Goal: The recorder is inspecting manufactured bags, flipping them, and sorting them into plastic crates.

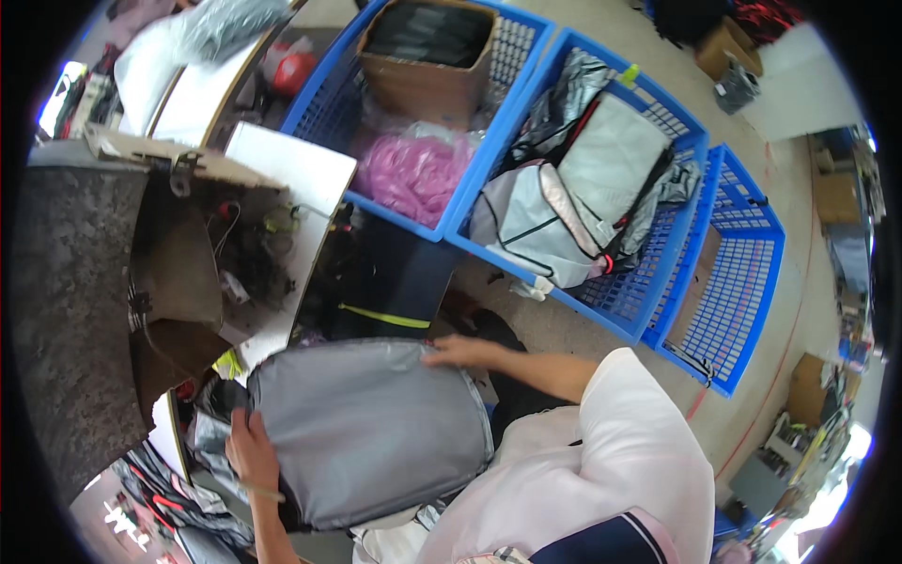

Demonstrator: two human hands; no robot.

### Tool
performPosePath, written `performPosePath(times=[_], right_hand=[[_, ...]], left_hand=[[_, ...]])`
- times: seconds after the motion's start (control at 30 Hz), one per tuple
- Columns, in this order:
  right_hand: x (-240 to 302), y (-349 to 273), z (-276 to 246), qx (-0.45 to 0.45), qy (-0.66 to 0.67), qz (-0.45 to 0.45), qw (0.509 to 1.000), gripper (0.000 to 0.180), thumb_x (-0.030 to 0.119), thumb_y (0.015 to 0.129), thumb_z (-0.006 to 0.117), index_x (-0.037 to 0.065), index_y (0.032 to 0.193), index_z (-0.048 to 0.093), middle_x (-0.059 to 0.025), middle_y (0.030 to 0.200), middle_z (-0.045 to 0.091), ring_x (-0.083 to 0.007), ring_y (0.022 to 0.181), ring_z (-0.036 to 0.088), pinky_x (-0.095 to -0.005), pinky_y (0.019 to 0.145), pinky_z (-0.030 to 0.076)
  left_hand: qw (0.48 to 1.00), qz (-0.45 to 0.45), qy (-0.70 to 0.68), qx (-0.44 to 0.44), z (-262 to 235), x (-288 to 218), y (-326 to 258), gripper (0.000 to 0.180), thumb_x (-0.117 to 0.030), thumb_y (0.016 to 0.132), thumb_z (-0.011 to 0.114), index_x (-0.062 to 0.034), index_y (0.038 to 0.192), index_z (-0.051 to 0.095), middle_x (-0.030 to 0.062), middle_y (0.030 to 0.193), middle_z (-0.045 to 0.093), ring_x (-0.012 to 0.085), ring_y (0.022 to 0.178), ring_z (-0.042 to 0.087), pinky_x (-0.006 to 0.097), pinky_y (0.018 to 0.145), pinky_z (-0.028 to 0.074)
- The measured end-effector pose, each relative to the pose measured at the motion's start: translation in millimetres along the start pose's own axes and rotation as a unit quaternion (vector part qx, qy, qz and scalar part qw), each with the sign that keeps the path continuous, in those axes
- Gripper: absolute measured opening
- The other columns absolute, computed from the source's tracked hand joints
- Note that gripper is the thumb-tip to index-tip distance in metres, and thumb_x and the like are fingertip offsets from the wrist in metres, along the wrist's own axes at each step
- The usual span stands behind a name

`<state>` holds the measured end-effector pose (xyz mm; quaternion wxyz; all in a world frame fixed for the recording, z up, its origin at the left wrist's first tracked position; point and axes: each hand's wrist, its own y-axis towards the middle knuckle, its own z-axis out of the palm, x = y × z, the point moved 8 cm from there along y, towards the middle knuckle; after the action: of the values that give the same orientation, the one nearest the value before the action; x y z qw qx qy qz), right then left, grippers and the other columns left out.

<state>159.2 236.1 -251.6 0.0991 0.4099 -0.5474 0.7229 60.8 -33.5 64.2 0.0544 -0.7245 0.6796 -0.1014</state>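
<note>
A grey padded fabric bag [376,428], roughly rectangular with a dark edge seam, lies across my lap and the table's edge. My left hand [252,456] is at its left side, fingers bent over the edge, and a band circles the wrist. Across the top right corner, my right hand [465,352] grips the bag's rim between thumb and fingers. Silvery and black fabric [214,428] lies bunched beside my left hand. What is under the bag is hidden.
Ahead stand blue plastic baskets: one [543,38] holds a cardboard box [423,89] and pink plastic wrap [413,179], another [479,249] folded grey bags [611,155]. A third basket [742,273] stands right. A dark machine [80,310] is close on the left.
</note>
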Motion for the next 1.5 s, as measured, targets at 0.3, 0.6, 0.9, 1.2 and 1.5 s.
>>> performPosePath(times=[0.3,0.6,0.9,1.2,1.5], right_hand=[[76.4,-183.3,18.7,-0.002,0.274,-0.190,0.943,0.046,0.036,0.076,0.069,-0.002,0.100,0.062,-0.0051,0.089,0.062,-0.0152,0.082,0.057,-0.0282,0.073,0.046],[236.3,-493.4,-177.3,-0.487,-0.070,-0.391,0.778,0.039,0.041,0.078,0.063,0.003,0.079,0.068,-0.0036,0.069,0.063,-0.0099,0.062,0.051,-0.0271,0.060,0.041],[131.2,-737.4,-185.6,-0.792,-0.140,-0.417,0.423,0.048,0.033,0.083,0.060,-0.006,0.110,0.056,-0.0127,0.100,0.062,-0.0183,0.094,0.054,-0.0282,0.088,0.038],[-208.2,-439.1,-172.9,-0.588,-0.171,-0.008,0.790,0.039,0.023,0.072,0.064,-0.001,0.101,0.055,-0.0138,0.077,0.063,-0.0286,0.072,0.062,-0.0391,0.066,0.048],[-104.0,-231.4,-241.8,-0.233,-0.224,-0.030,0.946,0.021,0.019,0.075,0.063,-0.002,0.076,0.065,-0.0089,0.060,0.063,-0.0153,0.049,0.061,-0.0257,0.043,0.049]], left_hand=[[0.967,-0.031,-0.174,-0.183,-162.4,22.7,-176.7,0.027,-0.014,0.085,0.058,0.0050,0.103,0.052,0.0098,0.089,0.050,0.0178,0.081,0.046,0.030,0.073,0.040],[0.815,0.268,-0.210,-0.470,-385.5,-146.6,-296.9,0.024,-0.016,0.082,0.054,0.0064,0.073,0.055,0.0067,0.055,0.046,0.0114,0.056,0.041,0.029,0.055,0.035],[0.630,0.363,-0.455,-0.514,-282.4,-227.6,-268.5,0.017,-0.011,0.085,0.053,-0.0004,0.074,0.046,0.0198,0.055,0.039,0.0336,0.047,0.040,0.035,0.045,0.032],[0.858,0.444,-0.207,0.154,76.3,-308.7,-153.2,0.038,-0.028,0.081,0.056,-0.0047,0.110,0.053,0.0186,0.098,0.061,0.0356,0.092,0.058,0.041,0.079,0.046],[0.996,-0.075,-0.055,0.016,173.8,12.8,-184.1,0.026,-0.028,0.077,0.056,-0.0066,0.090,0.062,0.0172,0.090,0.062,0.0345,0.084,0.060,0.045,0.074,0.047]])
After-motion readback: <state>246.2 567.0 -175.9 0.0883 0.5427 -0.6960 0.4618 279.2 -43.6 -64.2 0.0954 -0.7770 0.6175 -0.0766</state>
